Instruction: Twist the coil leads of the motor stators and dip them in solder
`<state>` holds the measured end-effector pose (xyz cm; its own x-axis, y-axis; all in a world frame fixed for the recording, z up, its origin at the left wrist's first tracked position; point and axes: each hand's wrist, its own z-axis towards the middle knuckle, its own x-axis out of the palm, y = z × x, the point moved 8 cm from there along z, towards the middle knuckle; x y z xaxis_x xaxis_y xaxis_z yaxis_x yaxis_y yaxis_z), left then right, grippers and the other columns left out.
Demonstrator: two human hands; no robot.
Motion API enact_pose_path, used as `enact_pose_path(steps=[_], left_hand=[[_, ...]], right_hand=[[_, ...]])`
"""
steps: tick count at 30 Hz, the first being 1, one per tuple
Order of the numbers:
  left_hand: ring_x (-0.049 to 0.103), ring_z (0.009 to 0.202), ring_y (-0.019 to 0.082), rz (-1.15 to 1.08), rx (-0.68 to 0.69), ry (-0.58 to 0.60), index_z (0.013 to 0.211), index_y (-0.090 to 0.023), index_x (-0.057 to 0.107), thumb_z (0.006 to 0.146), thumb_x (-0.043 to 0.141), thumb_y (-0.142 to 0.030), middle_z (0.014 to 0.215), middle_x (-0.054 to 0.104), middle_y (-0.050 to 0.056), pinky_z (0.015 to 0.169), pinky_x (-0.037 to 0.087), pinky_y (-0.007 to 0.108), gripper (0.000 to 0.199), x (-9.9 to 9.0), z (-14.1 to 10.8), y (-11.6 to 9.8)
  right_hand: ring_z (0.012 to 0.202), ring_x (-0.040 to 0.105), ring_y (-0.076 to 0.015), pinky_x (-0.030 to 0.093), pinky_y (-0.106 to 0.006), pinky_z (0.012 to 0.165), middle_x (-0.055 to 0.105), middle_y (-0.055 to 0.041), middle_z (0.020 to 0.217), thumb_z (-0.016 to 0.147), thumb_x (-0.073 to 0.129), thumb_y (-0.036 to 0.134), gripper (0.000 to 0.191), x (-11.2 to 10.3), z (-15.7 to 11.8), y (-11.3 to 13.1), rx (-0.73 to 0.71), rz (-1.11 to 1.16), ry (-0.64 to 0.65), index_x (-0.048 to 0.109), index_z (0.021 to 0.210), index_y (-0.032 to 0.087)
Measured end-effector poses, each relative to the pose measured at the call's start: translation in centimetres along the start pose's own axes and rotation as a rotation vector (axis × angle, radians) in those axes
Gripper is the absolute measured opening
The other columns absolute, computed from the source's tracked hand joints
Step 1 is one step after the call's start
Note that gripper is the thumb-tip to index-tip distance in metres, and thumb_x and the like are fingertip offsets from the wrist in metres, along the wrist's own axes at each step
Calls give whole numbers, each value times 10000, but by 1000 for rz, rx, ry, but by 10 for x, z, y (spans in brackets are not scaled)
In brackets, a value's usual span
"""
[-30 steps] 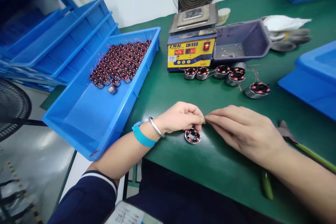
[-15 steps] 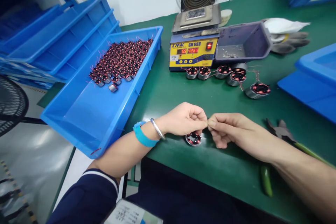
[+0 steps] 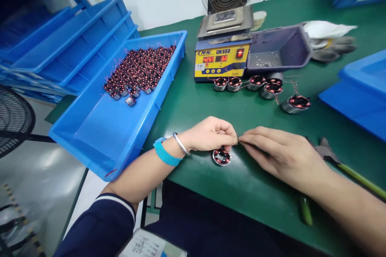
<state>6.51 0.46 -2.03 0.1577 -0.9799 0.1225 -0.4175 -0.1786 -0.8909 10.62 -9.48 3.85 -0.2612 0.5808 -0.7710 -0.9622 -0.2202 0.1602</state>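
A small motor stator (image 3: 221, 157) with copper windings and a metal ring lies on the green table, partly under the fingers of my left hand (image 3: 212, 134). That hand is closed in a pinch just above the stator's edge. My right hand (image 3: 279, 152) comes from the right, its thumb and fingertips pressed together and nearly meeting the left fingertips. Between the two pinches runs what looks like a very thin wire, hardly visible. Cutting pliers (image 3: 327, 152) with green handles lie partly hidden beneath the right forearm.
A blue tray (image 3: 90, 128) at left holds many stators. Behind my hands stands a yellow solder pot (image 3: 222, 60) with lit digits, beside a grey bin (image 3: 279, 48). Several finished-looking stators (image 3: 256, 82) line up before it. Gloves (image 3: 333, 48) and a blue bin (image 3: 362, 88) are at right.
My right hand has turned, its curled lower fingers now straighter and its back more toward me. The left hand has barely moved. The digits on the solder pot differ.
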Motion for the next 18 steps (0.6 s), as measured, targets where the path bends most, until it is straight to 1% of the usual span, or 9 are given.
enact_pose_path(steps=[7, 13, 16, 18], left_hand=[[469, 429, 24, 18, -19, -16, 601, -125, 544, 744, 577, -25, 471, 554, -58, 497, 389, 147, 178, -1, 0, 1], [475, 441, 30, 22, -17, -7, 605, -125, 547, 738, 578, -39, 477, 555, -53, 510, 400, 154, 162, 0, 1, 1], [476, 433, 31, 16, -6, 3, 609, -125, 550, 739, 578, -30, 475, 557, -51, 497, 395, 150, 163, -1, 1, 2], [479, 433, 33, 19, 12, 11, 613, -125, 551, 741, 581, -33, 477, 561, -48, 487, 392, 151, 160, -1, 1, 2]], right_hand=[[663, 670, -154, 520, -276, 598, 717, -60, 830, 997, 488, 169, 110, -3, 0, 3, -58, -55, -21, 592, 965, 185], [722, 705, -162, 532, -277, 641, 740, -76, 858, 977, 532, 133, 97, -4, -3, 3, -80, -47, -26, 621, 998, 165], [755, 717, -172, 531, -281, 656, 751, -80, 889, 965, 537, 109, 129, -4, -4, 3, -93, -31, -17, 645, 1002, 169], [760, 720, -173, 538, -282, 669, 756, -75, 908, 966, 525, 111, 154, -3, -3, 3, -71, 14, -4, 661, 993, 178]])
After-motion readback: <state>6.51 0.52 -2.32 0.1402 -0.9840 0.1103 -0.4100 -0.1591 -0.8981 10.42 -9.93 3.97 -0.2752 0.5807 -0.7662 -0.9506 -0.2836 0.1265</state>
